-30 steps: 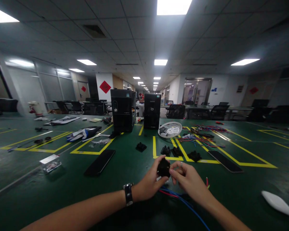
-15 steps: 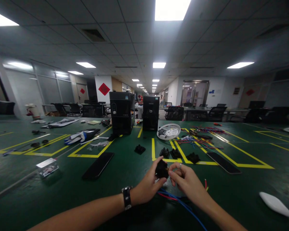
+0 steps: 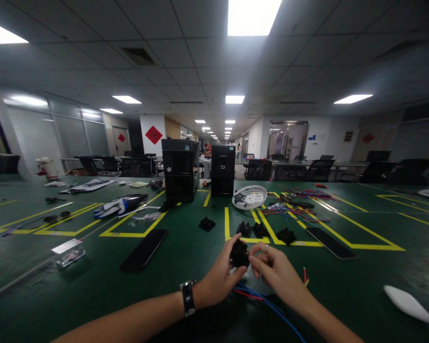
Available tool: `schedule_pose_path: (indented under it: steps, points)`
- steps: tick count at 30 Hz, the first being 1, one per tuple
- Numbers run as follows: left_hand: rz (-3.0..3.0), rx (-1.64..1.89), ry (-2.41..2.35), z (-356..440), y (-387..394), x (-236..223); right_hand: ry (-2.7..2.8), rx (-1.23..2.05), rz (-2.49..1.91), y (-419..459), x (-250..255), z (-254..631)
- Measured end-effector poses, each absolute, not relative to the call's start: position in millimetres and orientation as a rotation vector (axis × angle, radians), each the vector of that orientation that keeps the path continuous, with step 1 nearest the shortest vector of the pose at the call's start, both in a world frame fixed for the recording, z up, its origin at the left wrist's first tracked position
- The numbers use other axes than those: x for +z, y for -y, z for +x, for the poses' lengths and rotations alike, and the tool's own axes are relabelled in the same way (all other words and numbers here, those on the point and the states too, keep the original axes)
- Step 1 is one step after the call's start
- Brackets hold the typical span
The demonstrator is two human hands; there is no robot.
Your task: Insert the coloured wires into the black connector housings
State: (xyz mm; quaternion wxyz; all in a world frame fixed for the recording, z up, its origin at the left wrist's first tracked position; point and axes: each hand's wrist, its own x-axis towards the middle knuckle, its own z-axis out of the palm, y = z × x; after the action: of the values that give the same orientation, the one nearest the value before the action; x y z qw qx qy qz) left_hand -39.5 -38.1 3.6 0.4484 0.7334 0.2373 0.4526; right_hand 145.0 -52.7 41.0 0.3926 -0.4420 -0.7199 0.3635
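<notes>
My left hand (image 3: 219, 278), with a black watch on the wrist, grips a small black plastic connector block (image 3: 239, 253) above the green table (image 3: 93, 290). My right hand (image 3: 277, 271), a ring on one finger, is pinched closed right beside the block, touching its right side. Blue and red wires (image 3: 260, 299) run from under my hands toward the near edge. What the right fingers pinch is too small to make out.
Several more black connector blocks (image 3: 259, 230) lie just beyond my hands. Two black phones (image 3: 145, 249) (image 3: 331, 242) lie flat left and right. Farther back stand two black computer towers (image 3: 179, 169), a white basket (image 3: 250, 196), loose coloured wires (image 3: 296, 207), a clear box (image 3: 67, 251) and a white object (image 3: 407, 302).
The view has tilted up slightly, so everything sits a little lower. My hands stay together on the block with only small finger shifts.
</notes>
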Motion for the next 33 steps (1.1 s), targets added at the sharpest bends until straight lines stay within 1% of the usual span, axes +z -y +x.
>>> schedule_pose_path:
  steps: [7, 13, 18, 24, 29, 33]
  points:
    - [1.939, 1.129, -0.614, -40, 39, 7, 1.860, 0.941, -1.116, 55, 43, 142]
    - [2.141, 1.129, -0.684, -41, 45, 10, 1.818, 1.104, -1.180, 56, 45, 141]
    - [2.253, 1.057, -0.640, -43, 52, 14, 1.757, 1.208, -1.220, 53, 38, 143]
    - [2.296, 0.944, -0.666, -52, 52, 7, 1.754, 1.280, -1.117, 51, 25, 141]
    - [2.172, 0.933, -0.627, -51, 61, 9, 1.835, 1.200, -1.089, 52, 20, 140]
    - [1.996, 1.138, -0.690, -40, 63, 23, 1.916, 0.993, -1.108, 56, 27, 137]
